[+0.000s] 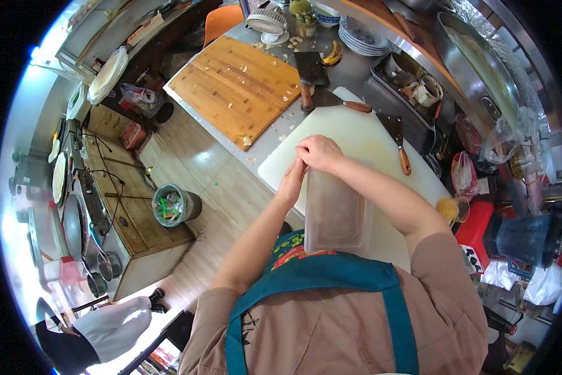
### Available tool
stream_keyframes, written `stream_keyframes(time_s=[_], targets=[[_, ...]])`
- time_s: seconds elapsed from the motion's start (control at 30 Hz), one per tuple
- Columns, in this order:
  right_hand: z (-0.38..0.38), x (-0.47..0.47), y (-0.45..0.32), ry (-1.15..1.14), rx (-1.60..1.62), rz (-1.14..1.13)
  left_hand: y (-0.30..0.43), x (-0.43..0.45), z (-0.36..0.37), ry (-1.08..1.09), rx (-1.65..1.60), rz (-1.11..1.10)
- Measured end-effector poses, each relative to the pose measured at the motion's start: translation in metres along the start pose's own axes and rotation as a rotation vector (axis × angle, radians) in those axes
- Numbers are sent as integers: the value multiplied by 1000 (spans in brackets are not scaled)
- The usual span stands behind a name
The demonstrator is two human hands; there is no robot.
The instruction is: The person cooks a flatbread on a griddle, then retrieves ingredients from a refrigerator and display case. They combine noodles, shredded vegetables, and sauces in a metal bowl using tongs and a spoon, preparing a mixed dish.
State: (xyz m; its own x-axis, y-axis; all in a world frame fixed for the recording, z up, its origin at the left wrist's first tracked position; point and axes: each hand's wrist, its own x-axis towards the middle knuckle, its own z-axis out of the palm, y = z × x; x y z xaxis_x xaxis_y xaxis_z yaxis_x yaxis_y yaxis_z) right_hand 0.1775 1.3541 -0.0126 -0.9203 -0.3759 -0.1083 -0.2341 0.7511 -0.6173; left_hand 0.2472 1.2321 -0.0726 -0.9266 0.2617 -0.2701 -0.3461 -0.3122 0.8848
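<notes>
A long translucent plastic container [337,211] rests on the white cutting board [285,161], its near end close against my apron. My right hand [322,152] is curled over the container's far end. From the left side, my left hand [292,182] is at the far left corner, its fingertips meeting the right hand's. The fingers hide that corner, and what they press there is not visible. Beyond my hands lie a dark-bladed cleaver [311,70] and a wooden-handled scraper [332,99]. A second scraper [399,140] lies on the right part of the board.
A bamboo board [236,82] with scattered flakes lies to the left. Behind it stand a small white fan [267,23], a banana [333,53] and stacked plates [363,37]. A blender [520,236] is at right. A bin [173,206] stands on the floor; another person [114,323] is lower left.
</notes>
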Motion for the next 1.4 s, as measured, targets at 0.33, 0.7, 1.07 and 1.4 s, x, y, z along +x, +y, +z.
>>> stream_keyframes(time_s=[0.33,0.7,1.07,1.4], targets=[[-36,-26,-27,-104,-103,96,-18,11,-8,-72,54,-105],[-212,-170,-27,627,0,375,-12,-45,-8,143,334,-40],[-54,-370,38,727,-557,181,-20,-79,-15,-142,258,-369],[30,-404,85,491,-693,455,-12,-96,-13,58,250,-280]])
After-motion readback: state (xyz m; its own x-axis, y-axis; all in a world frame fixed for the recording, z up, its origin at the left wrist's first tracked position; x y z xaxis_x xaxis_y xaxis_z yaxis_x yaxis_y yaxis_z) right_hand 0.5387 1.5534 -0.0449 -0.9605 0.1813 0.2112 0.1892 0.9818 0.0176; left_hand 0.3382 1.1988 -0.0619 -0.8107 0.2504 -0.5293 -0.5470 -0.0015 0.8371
